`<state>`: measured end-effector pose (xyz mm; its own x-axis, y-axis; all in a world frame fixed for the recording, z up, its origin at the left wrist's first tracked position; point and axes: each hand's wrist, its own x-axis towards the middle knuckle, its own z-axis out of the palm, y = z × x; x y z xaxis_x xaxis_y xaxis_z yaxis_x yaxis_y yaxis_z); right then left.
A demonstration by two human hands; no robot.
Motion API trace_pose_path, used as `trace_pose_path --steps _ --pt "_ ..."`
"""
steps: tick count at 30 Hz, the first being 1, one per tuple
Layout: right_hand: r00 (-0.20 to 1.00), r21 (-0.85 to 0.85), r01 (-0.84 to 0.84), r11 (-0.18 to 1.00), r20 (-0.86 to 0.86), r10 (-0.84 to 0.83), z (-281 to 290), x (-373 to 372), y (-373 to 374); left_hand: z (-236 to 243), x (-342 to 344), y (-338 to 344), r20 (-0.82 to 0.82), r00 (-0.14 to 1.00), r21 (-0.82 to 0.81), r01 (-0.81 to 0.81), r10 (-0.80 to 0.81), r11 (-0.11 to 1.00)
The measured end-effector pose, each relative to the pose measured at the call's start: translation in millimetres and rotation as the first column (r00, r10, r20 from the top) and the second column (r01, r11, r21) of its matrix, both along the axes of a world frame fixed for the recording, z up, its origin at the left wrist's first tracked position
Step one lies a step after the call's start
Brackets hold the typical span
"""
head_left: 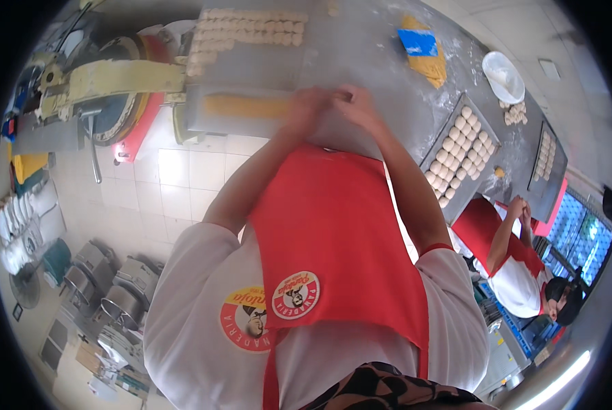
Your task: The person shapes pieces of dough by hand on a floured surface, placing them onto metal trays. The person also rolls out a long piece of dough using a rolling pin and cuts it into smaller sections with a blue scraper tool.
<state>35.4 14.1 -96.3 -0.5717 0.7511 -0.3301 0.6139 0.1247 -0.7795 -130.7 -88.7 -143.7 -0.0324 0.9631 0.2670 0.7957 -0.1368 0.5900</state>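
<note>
Yellow dough strip point(244, 106) beside left hand point(306, 109), near table edge point(361, 147).

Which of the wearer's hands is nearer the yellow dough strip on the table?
Left. The left hand is at the end of the yellow dough strip; the right hand sits beyond it, farther away.

A matt, flour-dusted metal bench point(381, 61) is seen under the grip. Beside the grip, soft yellow dough point(244, 106) looks smooth and dull. Beyond it, pale dough pieces point(251, 27) appear matt on a grey metal tray point(251, 65).
</note>
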Motion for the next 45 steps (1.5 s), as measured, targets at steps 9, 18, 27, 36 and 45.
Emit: trace_pose_path --steps 9,18,27,36,45 --pt "0.6 -0.737 0.368 0.568 -0.278 -0.75 53.2 31.4 39.6 19.5 -148.5 14.8 0.172 0.709 -0.099 -0.679 0.684 0.728" --pt "0.805 -0.459 0.471 0.754 -0.126 -0.579 59.4 63.3 -1.1 37.6 -207.6 2.1 0.455 0.572 -0.431 -0.529 0.682 0.731" --pt "0.9 0.046 0.374 0.926 -0.259 -0.35 128.1 24.7 -5.5 87.3 42.9 54.5 0.956 0.235 -0.201 0.088 0.176 0.976" --pt "0.393 -0.772 0.342 0.536 -0.401 -0.828 93.1 128.4 -1.0 121.6 98.7 72.3 0.843 -0.247 -0.312 0.499 0.478 0.809" --pt "0.981 0.694 0.189 0.695 -0.162 -0.105 103.6 165.0 -7.9 121.2 140.6 88.3 0.908 0.024 -0.356 0.569 0.418 0.741"
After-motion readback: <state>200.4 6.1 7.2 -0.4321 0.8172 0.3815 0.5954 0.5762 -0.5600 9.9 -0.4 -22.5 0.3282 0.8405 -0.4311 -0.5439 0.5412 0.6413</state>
